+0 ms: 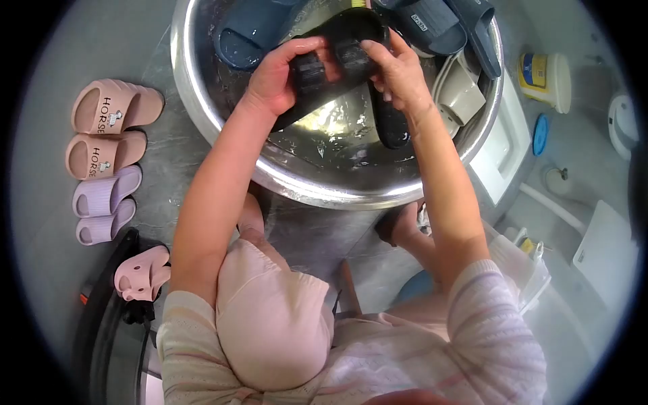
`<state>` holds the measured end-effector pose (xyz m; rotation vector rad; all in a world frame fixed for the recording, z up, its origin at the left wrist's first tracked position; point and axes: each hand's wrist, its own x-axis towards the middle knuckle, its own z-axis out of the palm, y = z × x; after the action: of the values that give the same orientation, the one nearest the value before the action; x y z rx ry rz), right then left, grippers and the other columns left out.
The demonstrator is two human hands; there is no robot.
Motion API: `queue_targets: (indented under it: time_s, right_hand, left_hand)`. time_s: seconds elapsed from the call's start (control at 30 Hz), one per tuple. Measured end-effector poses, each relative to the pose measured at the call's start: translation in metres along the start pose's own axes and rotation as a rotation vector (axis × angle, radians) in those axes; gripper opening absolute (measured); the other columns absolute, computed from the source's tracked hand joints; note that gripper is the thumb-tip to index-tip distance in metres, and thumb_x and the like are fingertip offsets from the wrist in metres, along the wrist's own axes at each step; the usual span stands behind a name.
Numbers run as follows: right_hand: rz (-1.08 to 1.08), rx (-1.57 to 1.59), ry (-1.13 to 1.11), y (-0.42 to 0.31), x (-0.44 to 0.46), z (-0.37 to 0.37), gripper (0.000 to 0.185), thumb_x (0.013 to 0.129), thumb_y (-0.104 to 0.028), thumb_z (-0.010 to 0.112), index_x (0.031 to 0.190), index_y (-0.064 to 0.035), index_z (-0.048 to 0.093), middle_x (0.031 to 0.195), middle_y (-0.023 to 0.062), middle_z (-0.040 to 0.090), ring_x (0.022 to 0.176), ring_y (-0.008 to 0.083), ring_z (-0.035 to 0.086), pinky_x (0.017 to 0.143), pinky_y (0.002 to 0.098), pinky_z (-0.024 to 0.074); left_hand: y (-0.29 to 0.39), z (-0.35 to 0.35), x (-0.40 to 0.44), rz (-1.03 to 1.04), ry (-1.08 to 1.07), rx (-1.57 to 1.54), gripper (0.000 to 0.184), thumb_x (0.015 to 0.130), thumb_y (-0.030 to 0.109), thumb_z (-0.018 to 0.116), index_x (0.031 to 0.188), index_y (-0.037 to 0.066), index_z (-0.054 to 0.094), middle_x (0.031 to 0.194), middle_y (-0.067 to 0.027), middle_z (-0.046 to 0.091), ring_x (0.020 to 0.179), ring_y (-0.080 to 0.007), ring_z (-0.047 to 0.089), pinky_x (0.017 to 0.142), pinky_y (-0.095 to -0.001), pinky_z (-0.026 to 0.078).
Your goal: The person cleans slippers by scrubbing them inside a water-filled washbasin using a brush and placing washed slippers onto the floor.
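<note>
My left hand [275, 79] grips a wet black slipper [312, 73] from the left, its fingers reaching under the strap and showing through a gap in it. On the other side my right hand [399, 73] clasps the same slipper, thumb on top of the strap. The slipper is tilted over a large metal basin [324, 192] with shallow water in it. A second black slipper [390, 125] lies in the basin below my right hand. Dark blue slippers [251, 34] and beige slippers [462, 91] rest around the basin's sides. A yellow-green bristled thing [361, 3] shows at the top edge.
On the grey floor to the left stand brown HORSE slippers [128, 108], lilac slippers [101, 226] and pink clogs [140, 273]. At the right are a white floor pan [503, 148], a white bucket [557, 81], a blue lid [540, 133] and a white pipe [553, 209].
</note>
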<state>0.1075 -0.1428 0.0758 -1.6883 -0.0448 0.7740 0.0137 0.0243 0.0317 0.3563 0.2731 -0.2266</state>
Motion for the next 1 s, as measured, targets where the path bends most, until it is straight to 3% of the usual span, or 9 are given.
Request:
queue_targets:
  time_s: [0.2,0.33,0.43,0.47,0.57,0.7,0.73,0.87,1.0]
  right_hand:
    - [-0.015,0.095,0.043,-0.005,-0.001,-0.011,0.047,0.073,-0.010,0.061,0.119,-0.0127,0.051,0.063,-0.0016,0.053,0.039,0.0067,0.040,0.032,0.0192,0.0301]
    - [-0.041,0.227,-0.010,0.007,0.012,-0.038,0.037,0.079,-0.011,0.054,0.116,-0.0089,0.052,0.066,0.0008,0.056,0.033,0.0090,0.041,0.028,0.0197,0.0321]
    - [-0.021,0.280,-0.093,0.006,0.019,-0.037,0.033,0.081,-0.014,0.055,0.113,-0.0071,0.053,0.065,0.0013,0.056,0.031,0.0099,0.041,0.026,0.0202,0.0311]
    - [-0.001,0.219,-0.101,0.006,0.022,-0.036,0.038,0.082,-0.023,0.060,0.116,-0.0073,0.052,0.068,0.0009,0.057,0.040,0.0073,0.045,0.033,0.0199,0.0351]
    - [-0.092,0.102,0.097,0.012,0.029,-0.014,0.048,0.081,-0.032,0.064,0.120,-0.0063,0.051,0.075,0.0012,0.059,0.055,0.0065,0.051,0.046,0.0206,0.0404]
    - [-0.535,-0.763,0.333,0.073,0.054,-0.019,0.047,0.080,-0.039,0.063,0.119,-0.0159,0.052,0.090,0.0133,0.063,0.079,0.0268,0.061,0.067,0.0320,0.0470]
    - [-0.466,-0.757,0.321,0.076,0.049,-0.014,0.044,0.082,-0.039,0.059,0.121,-0.0217,0.050,0.094,0.0164,0.061,0.087,0.0340,0.059,0.073,0.0379,0.0466]
    - [-0.283,-1.045,0.285,0.086,0.054,-0.007,0.041,0.085,-0.038,0.051,0.124,-0.0282,0.042,0.098,0.0183,0.060,0.090,0.0352,0.058,0.076,0.0405,0.0462]
    - [-0.126,-1.048,0.197,0.089,0.076,-0.008,0.033,0.088,-0.031,0.047,0.119,-0.0194,0.051,0.099,0.0197,0.060,0.094,0.0366,0.057,0.080,0.0411,0.0447]
  left_hand:
    - [0.048,-0.003,-0.044,-0.159,-0.221,0.647,0.033,0.086,0.019,0.053,0.110,-0.004,0.053,0.100,-0.0183,0.061,0.093,-0.0259,0.062,0.083,-0.0363,0.049]
    - [0.073,-0.011,-0.046,0.247,0.108,0.653,0.041,0.083,0.018,0.059,0.117,-0.003,0.050,0.095,-0.0106,0.062,0.086,-0.0168,0.060,0.078,-0.0294,0.048]
    - [0.038,-0.021,-0.027,0.044,0.136,0.859,0.051,0.080,0.022,0.062,0.123,0.000,0.046,0.103,-0.0074,0.059,0.093,-0.0139,0.057,0.083,-0.0291,0.045]
    - [0.027,-0.013,-0.029,-0.073,-0.008,0.495,0.059,0.076,0.025,0.066,0.126,0.002,0.044,0.109,-0.0051,0.057,0.096,-0.0130,0.054,0.086,-0.0297,0.044]
    - [0.022,-0.018,-0.023,-0.099,-0.023,0.555,0.070,0.069,0.018,0.070,0.129,0.005,0.039,0.107,-0.0058,0.058,0.095,-0.0137,0.055,0.078,-0.0304,0.048]
    - [0.008,-0.019,-0.017,-0.263,0.020,1.018,0.084,0.063,0.015,0.073,0.134,0.009,0.029,0.111,-0.0073,0.056,0.099,-0.0128,0.054,0.069,-0.0253,0.047]
    - [0.001,-0.019,-0.015,-0.293,0.072,1.035,0.082,0.061,0.014,0.074,0.132,0.006,0.032,0.109,-0.0080,0.056,0.097,-0.0136,0.054,0.070,-0.0267,0.047]
    - [-0.019,-0.043,0.005,-0.195,0.210,0.985,0.077,0.056,0.008,0.074,0.124,-0.001,0.039,0.104,-0.0099,0.057,0.091,-0.0173,0.056,0.073,-0.0315,0.047]
    - [-0.031,-0.063,0.023,-0.157,0.424,1.134,0.068,0.054,-0.001,0.067,0.117,-0.005,0.042,0.096,-0.0149,0.059,0.085,-0.0241,0.059,0.074,-0.0348,0.048]
